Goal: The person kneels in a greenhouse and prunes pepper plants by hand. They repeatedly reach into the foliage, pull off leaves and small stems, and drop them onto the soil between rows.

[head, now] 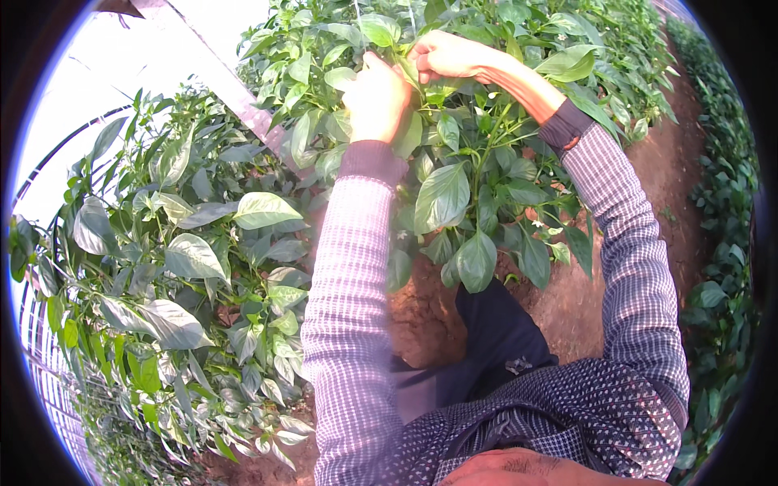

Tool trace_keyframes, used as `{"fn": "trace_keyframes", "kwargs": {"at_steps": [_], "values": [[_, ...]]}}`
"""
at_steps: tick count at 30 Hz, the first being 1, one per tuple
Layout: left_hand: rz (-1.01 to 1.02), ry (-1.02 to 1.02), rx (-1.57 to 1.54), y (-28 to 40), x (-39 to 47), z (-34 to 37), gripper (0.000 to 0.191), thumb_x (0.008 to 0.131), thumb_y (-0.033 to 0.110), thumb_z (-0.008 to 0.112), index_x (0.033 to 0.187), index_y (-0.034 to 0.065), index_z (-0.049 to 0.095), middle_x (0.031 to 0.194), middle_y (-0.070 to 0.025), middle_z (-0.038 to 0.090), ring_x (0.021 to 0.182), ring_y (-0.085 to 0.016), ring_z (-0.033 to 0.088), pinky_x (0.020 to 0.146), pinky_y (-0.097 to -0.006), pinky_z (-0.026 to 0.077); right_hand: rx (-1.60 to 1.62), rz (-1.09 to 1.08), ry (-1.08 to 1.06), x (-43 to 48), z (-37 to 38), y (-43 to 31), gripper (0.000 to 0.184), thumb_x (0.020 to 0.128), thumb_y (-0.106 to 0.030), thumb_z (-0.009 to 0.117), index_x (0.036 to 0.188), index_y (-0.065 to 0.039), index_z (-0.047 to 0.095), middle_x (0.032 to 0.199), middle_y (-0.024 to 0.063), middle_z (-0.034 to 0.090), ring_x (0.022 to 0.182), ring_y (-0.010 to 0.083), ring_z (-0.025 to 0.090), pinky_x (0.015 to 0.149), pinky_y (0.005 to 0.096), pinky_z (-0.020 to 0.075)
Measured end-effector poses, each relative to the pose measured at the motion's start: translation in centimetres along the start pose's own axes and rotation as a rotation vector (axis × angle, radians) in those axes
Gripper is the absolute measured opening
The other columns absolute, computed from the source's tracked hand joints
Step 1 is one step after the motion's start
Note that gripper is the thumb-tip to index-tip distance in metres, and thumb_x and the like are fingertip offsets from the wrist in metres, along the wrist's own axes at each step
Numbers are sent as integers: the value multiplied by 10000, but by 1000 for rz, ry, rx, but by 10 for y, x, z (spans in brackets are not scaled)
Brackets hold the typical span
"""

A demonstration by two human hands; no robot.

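Note:
Both my hands are at the top of a pepper plant (442,194) with broad green leaves and small white flowers. My left hand (377,100), washed out by sunlight, has its fingers curled beside the upper stem. Across from it, my right hand (447,58) bends in from the right with fingertips drawn together by the same shoots. A narrow leaf (408,67) lies between the two hands. Two thin pale strings (358,24) come down from above, one towards each hand. Glare and leaves hide what the fingertips hold.
More pepper plants (200,255) crowd the left side, and another row (720,291) runs along the right. Bare brown soil (571,310) shows between the rows. A pale sloping beam (225,85) crosses behind the plants at upper left. My dark-trousered leg (501,331) is below the plant.

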State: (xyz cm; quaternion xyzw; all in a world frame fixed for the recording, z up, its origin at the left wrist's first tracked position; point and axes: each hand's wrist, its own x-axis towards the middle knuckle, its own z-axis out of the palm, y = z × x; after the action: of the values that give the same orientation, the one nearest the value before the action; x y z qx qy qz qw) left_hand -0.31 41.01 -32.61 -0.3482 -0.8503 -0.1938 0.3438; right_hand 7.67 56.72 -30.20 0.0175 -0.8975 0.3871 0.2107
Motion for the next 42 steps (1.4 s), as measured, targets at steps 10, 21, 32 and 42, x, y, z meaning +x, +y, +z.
{"fn": "trace_keyframes", "kwargs": {"at_steps": [10, 21, 32, 42], "values": [[-421, -404, -1103, -28, 46, 43, 274, 974, 104, 441, 1111, -20, 643, 855, -116, 653, 798, -249, 657, 730, -360, 553, -14, 8, -39, 5, 4, 4, 179, 947, -161, 568, 855, -53, 676, 795, 6, 660, 724, 106, 532, 725, 288, 428], [-159, -194, -1596, -20, 18, 66, 149, 996, 113, 650, 1098, 12, 687, 929, -28, 688, 875, -116, 624, 833, -262, 494, 62, -250, -19, 13, 9, 4, 294, 988, -148, 538, 1184, 15, 684, 991, 84, 721, 916, 158, 643, 870, 341, 513], [-144, -432, -1372, -16, 1, 50, 298, 947, 116, 497, 1059, -6, 745, 978, -80, 730, 919, -159, 623, 876, -301, 474, -747, -383, 372, 49, -13, -18, 221, 982, -284, 600, 1096, -196, 768, 1094, 102, 694, 1124, 324, 632, 964, 510, 492], [57, -429, -1399, -45, -20, 61, 450, 909, -7, 618, 1348, 51, 542, 1126, -28, 657, 1004, -98, 586, 862, -239, 486, -9, -50, 122, 60, -46, 13, 276, 994, -199, 547, 1012, 6, 731, 1064, 101, 739, 980, 172, 658, 924, 343, 516]]}}
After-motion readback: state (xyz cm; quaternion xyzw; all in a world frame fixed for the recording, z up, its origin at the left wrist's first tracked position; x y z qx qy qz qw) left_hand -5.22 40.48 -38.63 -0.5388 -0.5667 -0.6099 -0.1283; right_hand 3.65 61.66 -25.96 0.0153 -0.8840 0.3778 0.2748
